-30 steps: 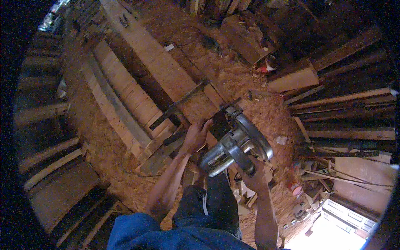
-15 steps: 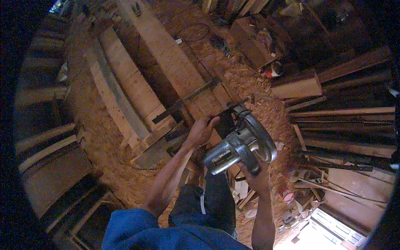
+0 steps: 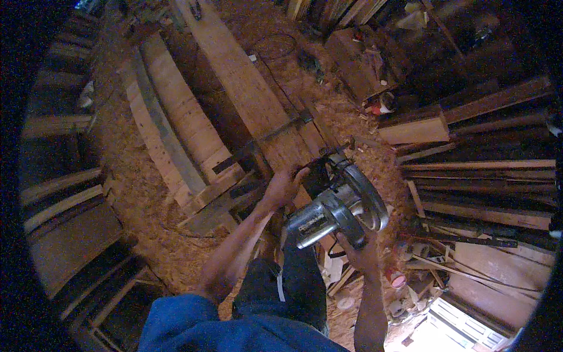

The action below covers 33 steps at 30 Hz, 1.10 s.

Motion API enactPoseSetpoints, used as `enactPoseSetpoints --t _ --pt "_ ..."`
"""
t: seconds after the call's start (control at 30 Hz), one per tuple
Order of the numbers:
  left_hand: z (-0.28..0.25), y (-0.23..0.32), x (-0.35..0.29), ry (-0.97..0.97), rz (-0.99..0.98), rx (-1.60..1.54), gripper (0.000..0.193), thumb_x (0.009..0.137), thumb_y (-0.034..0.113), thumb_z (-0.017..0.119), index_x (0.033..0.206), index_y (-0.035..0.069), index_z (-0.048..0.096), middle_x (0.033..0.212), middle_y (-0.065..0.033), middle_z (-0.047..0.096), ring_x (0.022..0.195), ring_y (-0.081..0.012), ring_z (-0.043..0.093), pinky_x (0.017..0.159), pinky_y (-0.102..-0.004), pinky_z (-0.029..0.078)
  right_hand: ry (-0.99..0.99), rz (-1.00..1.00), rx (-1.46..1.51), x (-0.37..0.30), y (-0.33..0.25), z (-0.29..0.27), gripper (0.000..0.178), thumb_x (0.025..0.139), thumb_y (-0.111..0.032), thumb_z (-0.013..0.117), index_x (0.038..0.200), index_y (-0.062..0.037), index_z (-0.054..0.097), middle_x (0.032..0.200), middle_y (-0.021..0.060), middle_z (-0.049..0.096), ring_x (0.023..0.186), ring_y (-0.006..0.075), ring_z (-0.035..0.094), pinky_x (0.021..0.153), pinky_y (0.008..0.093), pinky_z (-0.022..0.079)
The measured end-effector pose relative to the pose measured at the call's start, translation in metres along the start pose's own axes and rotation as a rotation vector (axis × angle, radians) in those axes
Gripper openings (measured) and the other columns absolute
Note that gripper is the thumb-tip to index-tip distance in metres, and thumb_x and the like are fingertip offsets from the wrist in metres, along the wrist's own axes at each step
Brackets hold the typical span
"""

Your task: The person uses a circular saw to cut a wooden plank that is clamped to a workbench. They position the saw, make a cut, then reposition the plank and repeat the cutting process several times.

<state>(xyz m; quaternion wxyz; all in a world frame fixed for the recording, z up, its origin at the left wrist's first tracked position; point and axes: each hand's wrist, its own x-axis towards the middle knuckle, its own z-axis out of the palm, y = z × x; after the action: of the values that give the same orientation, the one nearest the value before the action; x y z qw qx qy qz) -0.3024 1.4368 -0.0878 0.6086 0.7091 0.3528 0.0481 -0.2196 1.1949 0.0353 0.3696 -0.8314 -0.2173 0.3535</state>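
A circular saw (image 3: 340, 208) with a metal motor housing and dark handle rests at the near end of a long wide board (image 3: 258, 108). My right hand (image 3: 360, 252) is closed round the saw's rear handle. Beside the saw's base, my left hand (image 3: 284, 186) is curled at the board's near end, thumb toward the saw. Its fingertips are hidden, so what they grip cannot be made out. Across the board, just beyond my left hand, lies a dark straight bar (image 3: 272, 135). The blade is out of sight behind its guard.
Left of the board lie two more planks (image 3: 185, 105) with a grey strip (image 3: 158, 111) between them, ending at a crosspiece (image 3: 211, 190). Stacked timber (image 3: 481, 167) lines the right side. A wooden box (image 3: 366, 64) stands far right, above sawdust-covered ground (image 3: 146, 246). A thin cord (image 3: 275, 82) runs near the board.
The view has shifted slightly. The saw and both hands keep nearly the same place at the board's end, and the grip on the saw's handle is unchanged.
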Motion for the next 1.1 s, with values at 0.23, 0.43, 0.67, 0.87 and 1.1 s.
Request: enactPoseSetpoints --t 0.23,0.43,0.67,0.87,1.1 --pt "0.015 0.006 -0.025 0.024 -0.021 0.258 0.037 0.094 0.033 0.063 0.117 0.004 0.063 0.111 -0.0213 0.065 0.101 -0.0432 0.063 0.086 -0.0482 0.052 0.139 -0.067 -0.032 -0.029 0.021 -0.006 0.043 0.080 -0.020 0.081 0.114 -0.0002 0.064 0.093 0.0060 0.068 0.086 0.0147 0.064 0.077 0.0336 0.053" --pt "-0.005 0.007 -0.028 -0.169 0.685 0.444 0.049 0.084 0.014 0.068 0.131 0.010 0.056 0.117 -0.0151 0.060 0.095 -0.0390 0.065 0.081 -0.0427 0.056 -0.101 0.090 0.024 -0.051 0.034 -0.030 0.038 0.078 -0.018 0.082 0.108 -0.0016 0.066 0.092 0.0069 0.067 0.093 0.0171 0.063 0.080 0.0319 0.050" --pt "-0.010 -0.005 0.003 -0.516 1.021 0.705 0.044 0.083 0.017 0.064 0.126 0.012 0.057 0.117 -0.0114 0.060 0.087 -0.0368 0.066 0.071 -0.0400 0.058 0.148 -0.275 -0.152 -0.087 0.057 -0.033 0.058 0.074 -0.018 0.088 0.118 -0.0015 0.054 0.095 0.0104 0.065 0.088 0.0248 0.063 0.078 0.0376 0.050" --pt "0.027 -0.001 -0.021 -0.430 0.843 0.625 0.032 0.094 0.029 0.060 0.116 0.006 0.057 0.102 -0.0168 0.065 0.087 -0.0385 0.066 0.071 -0.0453 0.056 0.167 -0.348 -0.265 -0.107 0.073 -0.045 0.063 0.073 -0.018 0.088 0.121 -0.0010 0.052 0.100 0.0127 0.063 0.087 0.0254 0.063 0.078 0.0381 0.050" --pt "0.068 -0.004 -0.095 -0.052 -0.059 0.186 0.032 0.101 0.031 0.051 0.103 0.001 0.061 0.097 -0.0249 0.067 0.093 -0.0436 0.065 0.073 -0.0494 0.052 0.022 -0.061 -0.205 -0.126 0.071 -0.060 0.050 0.074 -0.017 0.087 0.110 0.0016 0.059 0.095 0.0138 0.066 0.084 0.0228 0.065 0.073 0.0344 0.051"
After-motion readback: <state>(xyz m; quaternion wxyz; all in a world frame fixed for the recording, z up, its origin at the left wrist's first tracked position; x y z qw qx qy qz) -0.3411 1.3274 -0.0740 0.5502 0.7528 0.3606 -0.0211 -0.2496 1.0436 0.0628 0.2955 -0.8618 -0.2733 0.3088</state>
